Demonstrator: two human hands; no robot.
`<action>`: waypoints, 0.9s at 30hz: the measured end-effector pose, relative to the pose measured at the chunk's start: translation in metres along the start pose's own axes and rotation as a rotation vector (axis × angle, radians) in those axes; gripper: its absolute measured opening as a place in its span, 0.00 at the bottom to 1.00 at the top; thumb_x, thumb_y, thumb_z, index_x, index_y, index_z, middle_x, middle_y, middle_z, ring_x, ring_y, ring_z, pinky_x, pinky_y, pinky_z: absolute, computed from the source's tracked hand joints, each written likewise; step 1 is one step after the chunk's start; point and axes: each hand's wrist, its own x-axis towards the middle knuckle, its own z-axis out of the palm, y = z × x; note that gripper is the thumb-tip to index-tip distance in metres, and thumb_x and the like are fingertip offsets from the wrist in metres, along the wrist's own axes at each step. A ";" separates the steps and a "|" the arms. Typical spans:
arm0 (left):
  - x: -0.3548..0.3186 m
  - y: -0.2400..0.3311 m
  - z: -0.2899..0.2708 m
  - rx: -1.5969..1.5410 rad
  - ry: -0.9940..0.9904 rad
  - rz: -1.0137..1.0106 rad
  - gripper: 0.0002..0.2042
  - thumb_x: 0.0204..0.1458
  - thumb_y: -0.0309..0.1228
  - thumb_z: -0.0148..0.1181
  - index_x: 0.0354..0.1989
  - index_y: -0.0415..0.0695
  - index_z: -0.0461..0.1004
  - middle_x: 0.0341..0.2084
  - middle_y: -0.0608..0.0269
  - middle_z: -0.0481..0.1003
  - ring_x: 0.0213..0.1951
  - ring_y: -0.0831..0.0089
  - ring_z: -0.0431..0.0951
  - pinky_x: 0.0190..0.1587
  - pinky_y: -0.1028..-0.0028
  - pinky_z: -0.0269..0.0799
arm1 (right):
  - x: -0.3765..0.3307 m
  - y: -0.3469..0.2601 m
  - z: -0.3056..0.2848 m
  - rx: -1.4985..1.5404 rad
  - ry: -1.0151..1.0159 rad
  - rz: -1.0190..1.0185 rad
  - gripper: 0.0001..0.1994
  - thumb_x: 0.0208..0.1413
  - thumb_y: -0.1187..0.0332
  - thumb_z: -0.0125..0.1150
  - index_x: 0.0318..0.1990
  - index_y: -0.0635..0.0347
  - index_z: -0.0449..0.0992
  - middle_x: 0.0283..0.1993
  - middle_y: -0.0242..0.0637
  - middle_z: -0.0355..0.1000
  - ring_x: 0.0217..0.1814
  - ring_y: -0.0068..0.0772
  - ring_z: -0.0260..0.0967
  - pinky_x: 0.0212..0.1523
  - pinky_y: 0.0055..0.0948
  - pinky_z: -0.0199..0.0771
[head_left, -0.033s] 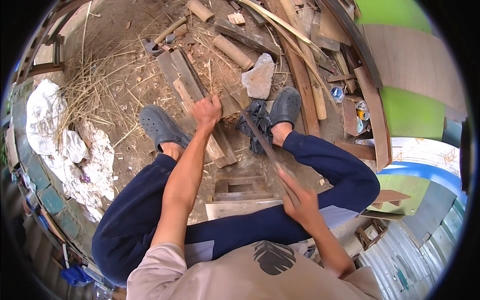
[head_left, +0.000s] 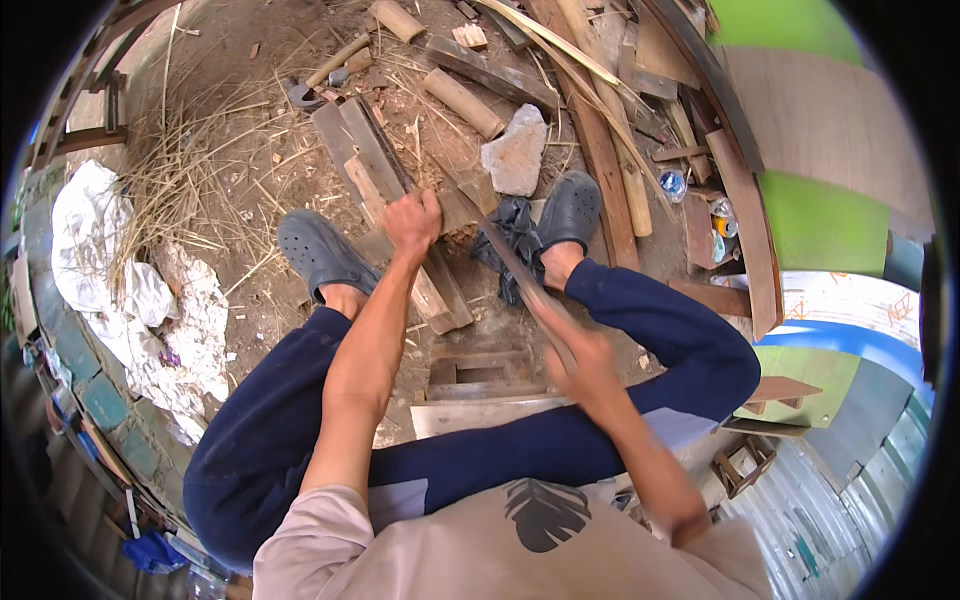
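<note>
My left hand [head_left: 412, 222] is closed in a fist on a pale strip of wood [head_left: 431, 299], which lies along some brown boards [head_left: 362, 128] on the ground between my feet. In my right hand [head_left: 585, 362], blurred by motion, is a long, narrow tool like a blade [head_left: 508, 252]. It slants up and left from the hand, and its far tip reaches past a short wood block [head_left: 460, 207] close to my left fist. Whether its edge has teeth cannot be made out. A crumpled black plastic bag [head_left: 512, 240] lies under the tool, beside my right shoe [head_left: 570, 208].
A pale rock [head_left: 515, 152] and a cut bamboo piece [head_left: 463, 103] lie beyond my hands. Long planks [head_left: 595, 130] and scrap wood line the right. Dry straw [head_left: 210, 160] and white sacking [head_left: 92, 225] cover the left. A small wooden frame [head_left: 480, 370] sits in front of me.
My right hand and the long tool have shifted forward and to the left. The left hand has stayed in place on the wood.
</note>
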 end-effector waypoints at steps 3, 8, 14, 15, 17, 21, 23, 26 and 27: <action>0.000 0.011 0.019 -0.030 -0.023 0.066 0.22 0.56 0.46 0.48 0.35 0.44 0.85 0.27 0.37 0.79 0.34 0.38 0.81 0.42 0.46 0.75 | 0.097 0.040 0.051 -0.030 -0.050 0.063 0.32 0.51 0.72 0.61 0.67 0.39 0.70 0.40 0.58 0.78 0.35 0.64 0.76 0.40 0.52 0.80; 0.004 0.002 0.008 -0.035 -0.015 0.005 0.22 0.56 0.46 0.47 0.34 0.44 0.85 0.27 0.35 0.78 0.34 0.38 0.81 0.42 0.47 0.75 | 0.046 -0.028 0.024 -0.078 -0.114 0.202 0.35 0.49 0.73 0.61 0.69 0.41 0.68 0.40 0.57 0.79 0.36 0.61 0.77 0.39 0.50 0.80; 0.006 0.007 -0.005 -0.008 0.031 0.008 0.22 0.56 0.46 0.47 0.34 0.43 0.85 0.27 0.35 0.78 0.33 0.38 0.81 0.42 0.48 0.75 | -0.043 -0.035 -0.027 -0.110 -0.009 0.025 0.37 0.47 0.76 0.61 0.69 0.44 0.68 0.40 0.51 0.80 0.35 0.58 0.78 0.37 0.46 0.81; 0.006 0.008 -0.006 -0.006 0.034 0.010 0.22 0.56 0.46 0.47 0.34 0.43 0.85 0.27 0.35 0.78 0.33 0.38 0.81 0.42 0.48 0.75 | -0.021 -0.020 -0.013 -0.089 -0.008 0.017 0.36 0.47 0.76 0.61 0.69 0.43 0.68 0.39 0.52 0.80 0.35 0.58 0.78 0.37 0.46 0.80; 0.000 0.013 0.005 -0.034 -0.005 0.024 0.22 0.56 0.46 0.47 0.33 0.43 0.84 0.27 0.35 0.78 0.33 0.38 0.81 0.41 0.48 0.75 | 0.041 0.005 0.021 -0.086 -0.047 0.085 0.36 0.49 0.75 0.62 0.69 0.40 0.68 0.38 0.53 0.79 0.34 0.60 0.77 0.37 0.48 0.80; 0.003 0.016 0.008 -0.060 -0.039 0.047 0.22 0.56 0.46 0.47 0.32 0.42 0.84 0.27 0.35 0.78 0.33 0.38 0.80 0.41 0.48 0.75 | 0.106 0.017 0.052 -0.061 -0.125 0.206 0.35 0.50 0.73 0.63 0.69 0.38 0.67 0.38 0.54 0.79 0.34 0.63 0.77 0.38 0.53 0.79; 0.001 0.013 0.007 -0.046 -0.031 0.048 0.22 0.56 0.46 0.48 0.31 0.41 0.84 0.26 0.35 0.78 0.32 0.38 0.80 0.41 0.48 0.75 | 0.082 0.001 0.044 -0.041 -0.097 0.185 0.36 0.50 0.73 0.63 0.70 0.39 0.67 0.39 0.55 0.79 0.35 0.62 0.77 0.38 0.52 0.79; 0.000 0.009 0.005 -0.050 -0.006 0.016 0.22 0.55 0.45 0.49 0.30 0.41 0.84 0.25 0.37 0.78 0.31 0.39 0.81 0.40 0.48 0.75 | -0.009 -0.031 -0.008 -0.062 -0.081 0.122 0.38 0.47 0.76 0.62 0.70 0.45 0.66 0.44 0.57 0.79 0.37 0.58 0.78 0.37 0.47 0.80; -0.002 0.006 0.006 -0.060 0.005 0.020 0.22 0.55 0.45 0.49 0.30 0.41 0.84 0.25 0.37 0.78 0.31 0.39 0.81 0.40 0.48 0.75 | -0.042 -0.041 -0.027 -0.091 -0.106 0.135 0.38 0.46 0.77 0.62 0.70 0.48 0.66 0.47 0.55 0.79 0.37 0.56 0.79 0.38 0.45 0.81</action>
